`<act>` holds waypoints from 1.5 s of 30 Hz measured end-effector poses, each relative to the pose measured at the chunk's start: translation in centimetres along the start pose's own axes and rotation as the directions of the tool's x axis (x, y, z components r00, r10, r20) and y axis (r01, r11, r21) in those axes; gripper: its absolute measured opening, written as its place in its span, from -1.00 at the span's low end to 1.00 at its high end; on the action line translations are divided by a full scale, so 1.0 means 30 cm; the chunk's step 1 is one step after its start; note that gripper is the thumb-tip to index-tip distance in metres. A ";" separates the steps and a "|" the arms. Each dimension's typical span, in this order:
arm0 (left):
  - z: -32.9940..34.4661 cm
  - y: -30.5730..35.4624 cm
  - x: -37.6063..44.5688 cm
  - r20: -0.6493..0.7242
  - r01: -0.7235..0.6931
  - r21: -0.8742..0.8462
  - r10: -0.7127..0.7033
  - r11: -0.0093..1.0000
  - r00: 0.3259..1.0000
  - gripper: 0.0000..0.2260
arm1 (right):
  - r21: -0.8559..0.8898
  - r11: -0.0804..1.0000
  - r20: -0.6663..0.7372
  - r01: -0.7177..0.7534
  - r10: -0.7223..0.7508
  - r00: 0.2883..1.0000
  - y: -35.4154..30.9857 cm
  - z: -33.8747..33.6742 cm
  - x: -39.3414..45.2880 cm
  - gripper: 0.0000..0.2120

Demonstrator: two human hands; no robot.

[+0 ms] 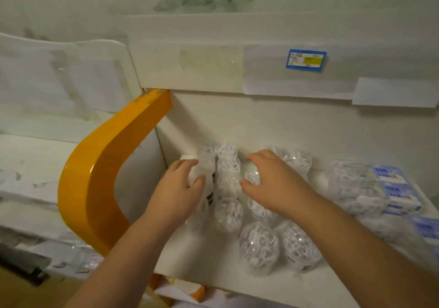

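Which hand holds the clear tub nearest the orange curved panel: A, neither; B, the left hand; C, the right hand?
B: the left hand grips the clear tub beside the orange curved panel, while the right hand grips another tub further right.

A shop: white shelf [194,255] with price tag [306,60] and packaged goods [394,190].

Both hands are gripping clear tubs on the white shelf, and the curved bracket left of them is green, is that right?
No. The head view shows the curved bracket is orange, not green. The rest stands: the left hand and the right hand each grip one of the clear tubs on the white shelf.
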State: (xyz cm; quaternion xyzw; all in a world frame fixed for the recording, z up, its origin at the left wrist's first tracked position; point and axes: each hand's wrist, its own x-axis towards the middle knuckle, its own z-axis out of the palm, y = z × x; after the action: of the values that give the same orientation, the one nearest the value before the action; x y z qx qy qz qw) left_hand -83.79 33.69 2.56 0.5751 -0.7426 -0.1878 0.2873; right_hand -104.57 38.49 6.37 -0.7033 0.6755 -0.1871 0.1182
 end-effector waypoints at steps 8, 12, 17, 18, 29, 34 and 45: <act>0.104 -0.129 0.142 0.183 0.068 -0.192 -0.032 0.979 0.983 -0.46 | -0.166 0.985 0.288 -0.048 0.095 0.953 -0.124 0.039 0.132 -0.55; 0.128 -0.156 0.149 0.177 0.090 -0.274 -0.041 0.958 0.983 -0.47 | -0.210 0.975 0.298 -0.067 0.129 0.946 -0.118 0.058 0.153 -0.46; 0.125 -0.170 0.155 0.179 0.104 -0.301 -0.051 0.948 0.983 -0.44 | -0.183 0.979 0.305 -0.085 0.139 0.942 -0.113 0.070 0.173 -0.38; 0.125 -0.170 0.156 0.183 0.107 -0.308 -0.052 0.945 0.982 -0.43 | -0.176 0.980 0.303 -0.091 0.142 0.942 -0.112 0.074 0.176 -0.36; 0.079 -0.159 0.103 0.184 0.115 -0.368 -0.049 0.923 0.982 -0.47 | -0.087 0.996 0.215 -0.030 0.048 0.975 -0.092 0.045 0.084 -0.27; 0.077 -0.150 0.026 0.163 0.013 -0.277 0.033 0.961 0.986 -0.46 | -0.144 0.988 0.314 0.063 -0.015 0.949 -0.112 0.045 -0.019 -0.26; 0.086 -0.149 0.013 0.102 0.063 -0.291 -0.035 0.955 0.994 -0.40 | -0.137 0.989 0.279 0.049 -0.009 0.960 -0.112 0.103 0.018 -0.30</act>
State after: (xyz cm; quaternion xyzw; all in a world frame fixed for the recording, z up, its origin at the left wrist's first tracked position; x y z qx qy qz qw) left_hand -82.19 31.97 -2.06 0.5347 -0.7047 -0.3304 0.3290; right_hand -100.21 37.89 5.06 -0.7392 0.6534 -0.0398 0.1585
